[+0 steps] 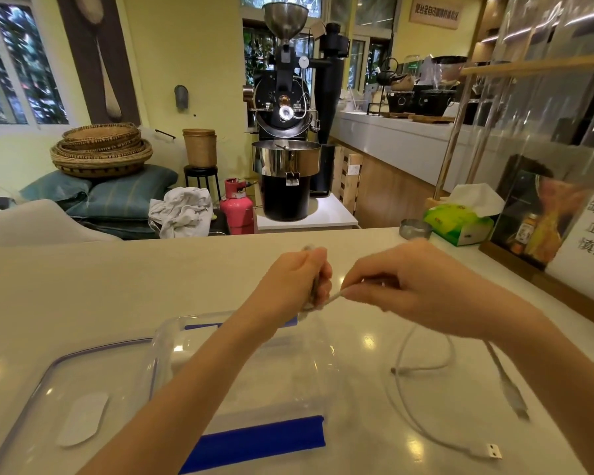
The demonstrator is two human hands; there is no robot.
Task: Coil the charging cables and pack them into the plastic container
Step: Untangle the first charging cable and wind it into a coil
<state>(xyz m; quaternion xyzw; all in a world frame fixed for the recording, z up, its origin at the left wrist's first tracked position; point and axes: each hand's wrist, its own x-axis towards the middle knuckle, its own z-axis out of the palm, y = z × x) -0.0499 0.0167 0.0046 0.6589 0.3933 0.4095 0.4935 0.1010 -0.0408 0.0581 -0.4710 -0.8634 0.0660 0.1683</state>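
My left hand (297, 281) grips a bundle of white cable above the far edge of the clear plastic container (309, 365), which has blue clips. My right hand (405, 289) pinches a stretch of the same white cable (335, 298) just to the right of the left hand. A loose white charging cable (422, 430) lies curved on the counter right of the container and ends in a USB plug (492, 450). Another plug (513, 397) hangs blurred below my right wrist.
The container's clear lid (59, 399) with a white label lies at the left. A green tissue box (460, 221), a small metal cup (415, 229) and a framed sign (549, 221) stand at the counter's far right. Beyond the counter is a coffee roaster.
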